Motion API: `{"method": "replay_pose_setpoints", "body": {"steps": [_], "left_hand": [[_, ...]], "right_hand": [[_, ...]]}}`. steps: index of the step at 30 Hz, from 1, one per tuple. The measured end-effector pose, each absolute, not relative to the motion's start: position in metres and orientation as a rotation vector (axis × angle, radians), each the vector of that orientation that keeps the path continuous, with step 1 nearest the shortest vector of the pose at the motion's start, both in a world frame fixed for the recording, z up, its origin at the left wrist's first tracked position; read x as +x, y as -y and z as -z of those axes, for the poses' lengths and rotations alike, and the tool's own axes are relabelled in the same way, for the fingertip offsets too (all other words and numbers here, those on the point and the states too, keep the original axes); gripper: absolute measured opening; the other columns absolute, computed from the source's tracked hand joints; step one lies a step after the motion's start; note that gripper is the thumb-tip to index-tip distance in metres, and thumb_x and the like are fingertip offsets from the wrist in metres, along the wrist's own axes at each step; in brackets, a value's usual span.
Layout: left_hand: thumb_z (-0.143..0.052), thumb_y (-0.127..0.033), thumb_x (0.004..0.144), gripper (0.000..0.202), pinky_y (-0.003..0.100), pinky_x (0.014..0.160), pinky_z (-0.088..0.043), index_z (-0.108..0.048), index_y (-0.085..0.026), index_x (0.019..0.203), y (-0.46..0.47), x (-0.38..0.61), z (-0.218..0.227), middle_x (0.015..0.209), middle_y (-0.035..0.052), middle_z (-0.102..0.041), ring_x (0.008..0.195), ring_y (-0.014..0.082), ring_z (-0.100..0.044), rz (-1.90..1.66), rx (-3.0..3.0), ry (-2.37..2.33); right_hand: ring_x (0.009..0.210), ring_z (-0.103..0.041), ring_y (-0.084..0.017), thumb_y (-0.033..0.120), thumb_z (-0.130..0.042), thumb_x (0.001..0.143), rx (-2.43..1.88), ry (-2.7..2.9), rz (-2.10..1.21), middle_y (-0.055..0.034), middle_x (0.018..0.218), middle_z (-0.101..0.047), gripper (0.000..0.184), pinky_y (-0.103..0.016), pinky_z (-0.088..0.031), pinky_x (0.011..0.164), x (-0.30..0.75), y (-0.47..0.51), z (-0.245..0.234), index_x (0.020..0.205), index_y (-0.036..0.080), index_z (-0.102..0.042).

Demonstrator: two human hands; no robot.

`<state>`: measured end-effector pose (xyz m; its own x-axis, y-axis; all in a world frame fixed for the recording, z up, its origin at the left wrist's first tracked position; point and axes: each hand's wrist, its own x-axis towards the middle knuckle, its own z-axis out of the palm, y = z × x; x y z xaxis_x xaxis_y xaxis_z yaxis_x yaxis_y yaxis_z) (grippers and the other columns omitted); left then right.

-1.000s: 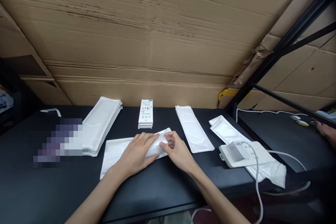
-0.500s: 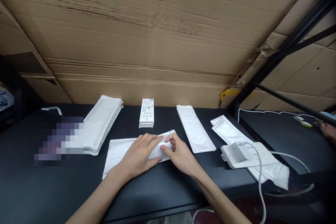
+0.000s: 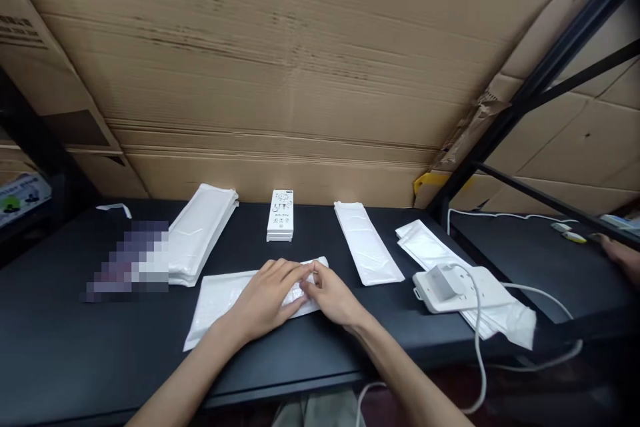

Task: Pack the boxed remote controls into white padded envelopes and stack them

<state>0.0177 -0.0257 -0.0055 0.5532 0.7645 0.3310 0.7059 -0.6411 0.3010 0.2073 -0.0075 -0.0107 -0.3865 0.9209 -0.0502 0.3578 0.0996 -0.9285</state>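
A white bubble mailer (image 3: 213,300) lies flat on the black table in front of me. My left hand (image 3: 266,299) rests palm down across its middle, fingers stretched out and pressing on it. At the mailer's right end my right hand (image 3: 331,295) is curled, thumb and fingers pinched on the mailer's surface near the left fingertips. What the pinch covers is partly hidden. Beyond my hands, a small stack of white printed boxes (image 3: 281,213) stands at the back of the table.
To the left lies a stack of white mailers (image 3: 203,233), next to a blurred-out patch. A single mailer (image 3: 367,243) lies right of centre. Farther right, a white power strip (image 3: 483,290) with a cable sits on more mailers (image 3: 433,243). Another person's hand (image 3: 620,253) shows at the right edge.
The right hand's fingers have closed in toward the left fingertips at the mailer's right end. The left hand stays flat on it. The view has shifted slightly.
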Motion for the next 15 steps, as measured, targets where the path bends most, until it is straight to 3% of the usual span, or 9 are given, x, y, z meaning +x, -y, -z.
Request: {"method": "replay_pose_setpoints", "body": {"steps": [5,15], "left_hand": [[-0.058,-0.043,0.088,0.05,0.043,0.098,-0.045,-0.051,-0.026,0.135,0.053,-0.015,0.01,0.132,0.0085,-0.058,0.115,0.0269,-0.055,-0.563,2.646,-1.394],[-0.056,-0.042,0.09,0.047,0.04,0.099,-0.047,-0.054,-0.028,0.135,0.092,-0.031,0.012,0.137,0.0091,-0.056,0.118,0.0258,-0.055,-0.467,2.696,-1.407]], "right_hand": [[0.054,-0.035,-0.01,0.03,-0.054,0.084,-1.294,1.776,-1.283,0.0078,0.063,-0.035,0.009,-0.022,-0.029,0.052,0.22,0.016,0.014,0.09,0.022,-0.053],[0.056,-0.036,-0.009,0.019,-0.049,0.08,-1.23,1.89,-1.25,0.0057,0.064,-0.042,0.014,-0.021,-0.028,0.051,0.218,0.04,0.012,0.087,0.021,-0.06]]}}
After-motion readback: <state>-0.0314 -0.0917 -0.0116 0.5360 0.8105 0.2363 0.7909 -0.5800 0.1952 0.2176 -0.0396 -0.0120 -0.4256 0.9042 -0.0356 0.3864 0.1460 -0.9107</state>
